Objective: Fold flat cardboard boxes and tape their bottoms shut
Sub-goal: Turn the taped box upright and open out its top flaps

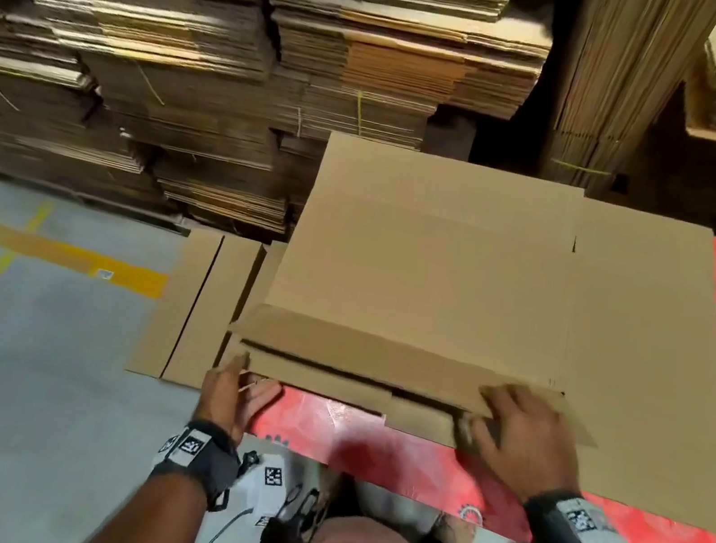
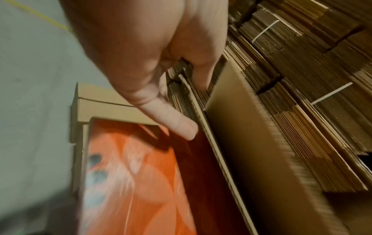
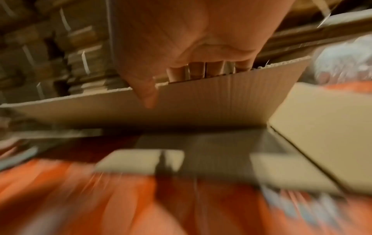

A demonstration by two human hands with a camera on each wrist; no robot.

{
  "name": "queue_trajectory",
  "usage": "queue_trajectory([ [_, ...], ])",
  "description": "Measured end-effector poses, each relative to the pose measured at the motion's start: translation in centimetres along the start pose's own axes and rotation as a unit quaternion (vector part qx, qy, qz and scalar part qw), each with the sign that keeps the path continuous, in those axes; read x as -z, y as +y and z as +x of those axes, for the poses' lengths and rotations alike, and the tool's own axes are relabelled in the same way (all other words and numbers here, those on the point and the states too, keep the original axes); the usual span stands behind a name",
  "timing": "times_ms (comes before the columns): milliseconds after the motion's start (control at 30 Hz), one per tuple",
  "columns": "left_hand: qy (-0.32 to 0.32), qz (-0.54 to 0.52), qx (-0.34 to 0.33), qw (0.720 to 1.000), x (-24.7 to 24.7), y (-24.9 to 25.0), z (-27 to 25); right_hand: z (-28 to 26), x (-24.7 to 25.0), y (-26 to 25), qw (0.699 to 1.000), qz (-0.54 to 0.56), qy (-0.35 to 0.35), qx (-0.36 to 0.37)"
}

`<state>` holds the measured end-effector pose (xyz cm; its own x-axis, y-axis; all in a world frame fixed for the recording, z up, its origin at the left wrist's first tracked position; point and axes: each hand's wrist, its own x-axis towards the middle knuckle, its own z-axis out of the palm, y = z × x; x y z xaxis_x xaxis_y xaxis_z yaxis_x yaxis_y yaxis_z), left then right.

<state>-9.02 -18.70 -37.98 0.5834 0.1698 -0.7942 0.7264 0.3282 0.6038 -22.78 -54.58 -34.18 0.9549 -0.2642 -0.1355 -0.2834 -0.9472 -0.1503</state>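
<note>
The flat box (image 1: 433, 260) lies left-to-right before both hands: left hand (image 1: 231, 397) pinches its near-left corner, right hand (image 1: 522, 436) grips the near flap.

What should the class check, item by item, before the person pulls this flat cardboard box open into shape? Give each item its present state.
1. Right hand grips the near flap of the flat box, fingers over its edge: ok.
2. Left hand holds the box's near left corner: ok, though the grip is partly hidden.
3. Near flap lifted off the layer below, with a gap showing: ok.
4. Box lies on the red patterned table cover: ok.
5. Tape within reach for the bottom: cannot tell, none in view.
6. Room to the left: not ok, another flat cardboard piece lies beside the box.
</note>
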Motion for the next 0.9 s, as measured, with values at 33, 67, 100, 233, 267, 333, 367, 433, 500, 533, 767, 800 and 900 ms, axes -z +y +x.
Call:
queue_trajectory([
  [33, -0.004, -0.023, 0.005, 1.0, -0.2, -0.4, -0.6, -1.4, -1.3, -0.2, 0.999, -0.011, -0.051, 0.004],
  [67, -0.01, -0.044, 0.013, 0.999, -0.4, -1.0, -1.1, -2.6, -2.7, -0.2, 0.993, -0.023, -0.116, 0.003],
  [100, -0.016, -0.053, 0.021, 0.998, -0.7, -1.6, -1.6, -3.5, -4.1, -0.1, 0.982, -0.027, -0.187, 0.0],
  [233, -0.034, -0.023, 0.024, 0.999, -1.3, -4.1, -3.5, -3.8, -5.6, 0.6, 0.957, -0.033, -0.29, 0.007],
  [267, -0.038, -0.019, 0.025, 0.999, -1.8, -4.8, -4.0, -3.3, -5.0, 0.7, 0.955, -0.016, -0.297, 0.009],
  [333, -0.049, -0.013, 0.037, 0.998, -3.1, -5.8, -5.1, -2.7, -3.3, 1.3, 0.953, 0.043, -0.301, 0.008],
  [367, -0.055, -0.01, 0.037, 0.998, -3.9, -6.4, -5.7, -2.7, -2.6, 1.9, 0.955, 0.083, -0.286, 0.001],
  [433, -0.068, -0.012, 0.043, 0.997, -5.4, -7.7, -6.2, -3.0, -1.5, 3.1, 0.953, 0.183, -0.239, -0.032],
  [500, -0.084, -0.026, 0.049, 0.995, -7.0, -8.9, -6.9, -3.9, -0.1, 3.9, 0.908, 0.364, -0.176, -0.108],
  [533, -0.091, -0.029, 0.05, 0.994, -7.8, -9.5, -7.3, -4.6, 0.6, 4.3, 0.84, 0.497, -0.129, -0.175],
  [767, -0.088, 0.018, 0.018, 0.996, -11.7, -12.4, -8.5, -9.6, 1.7, 10.2, 0.399, 0.814, -0.034, -0.42],
  [800, -0.077, 0.025, -0.002, 0.997, -11.9, -12.4, -8.2, -10.1, 1.1, 10.8, 0.381, 0.819, -0.037, -0.427],
  [900, -0.058, 0.048, -0.039, 0.996, -12.5, -11.9, -8.3, -10.9, 0.0, 12.3, 0.361, 0.82, -0.04, -0.443],
])
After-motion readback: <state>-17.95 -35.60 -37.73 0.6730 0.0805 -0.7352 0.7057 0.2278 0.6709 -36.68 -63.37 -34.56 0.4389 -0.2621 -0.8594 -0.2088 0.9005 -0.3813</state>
